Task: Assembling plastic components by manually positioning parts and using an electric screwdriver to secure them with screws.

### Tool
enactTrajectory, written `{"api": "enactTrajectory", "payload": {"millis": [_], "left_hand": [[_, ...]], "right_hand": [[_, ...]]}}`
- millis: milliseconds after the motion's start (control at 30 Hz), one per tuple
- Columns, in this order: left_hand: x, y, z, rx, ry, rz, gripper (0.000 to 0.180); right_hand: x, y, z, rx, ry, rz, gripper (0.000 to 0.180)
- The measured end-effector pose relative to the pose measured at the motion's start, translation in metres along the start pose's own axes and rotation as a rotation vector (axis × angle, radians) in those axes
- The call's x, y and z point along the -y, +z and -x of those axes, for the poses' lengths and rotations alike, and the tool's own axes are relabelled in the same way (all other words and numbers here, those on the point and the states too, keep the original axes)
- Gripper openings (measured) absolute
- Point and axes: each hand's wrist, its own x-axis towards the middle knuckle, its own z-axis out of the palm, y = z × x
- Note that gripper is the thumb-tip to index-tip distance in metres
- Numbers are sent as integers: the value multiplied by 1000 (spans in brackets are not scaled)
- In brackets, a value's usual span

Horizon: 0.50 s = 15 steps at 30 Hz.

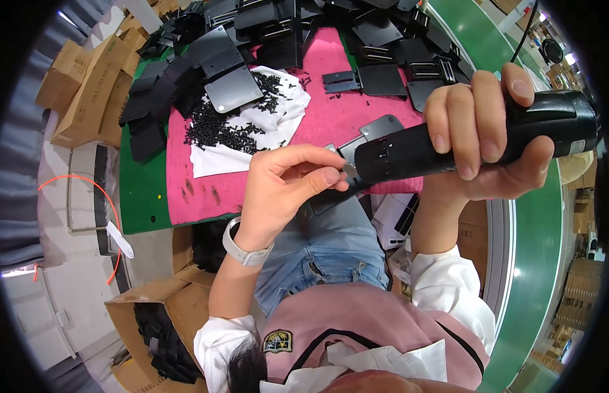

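Note:
My right hand (481, 131) is wrapped around a thick black electric screwdriver (406, 156), held nearly level over the front edge of the pink mat. Just left of its tip, the thumb and forefinger of my left hand (288, 180) are pinched together; what they hold is too small and hidden to name. A dark flat bracket (327, 201) lies below the tip at the mat's edge, partly covered by my left fingers. Behind the screwdriver rests a grey-black hinged plate (381, 126). Small black screws (222, 124) are heaped on a white cloth (291, 108) beyond my left hand.
Black hinged plates (219, 65) are piled across the back of the pink mat (232, 190) on a green table (139, 203). Cardboard boxes stand at the left, and an open carton (186, 308) with black parts sits below. A green surface (530, 262) runs along the right.

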Motion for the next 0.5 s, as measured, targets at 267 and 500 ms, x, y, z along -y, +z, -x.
{"api": "enactTrajectory", "payload": {"millis": [267, 500], "left_hand": [[5, 6, 1, 8, 28, 10, 13], [3, 19, -5, 86, 283, -604, 61]], "right_hand": [[2, 4, 5, -25, 70, 6, 40], [13, 9, 10, -213, 124, -1, 37]]}}
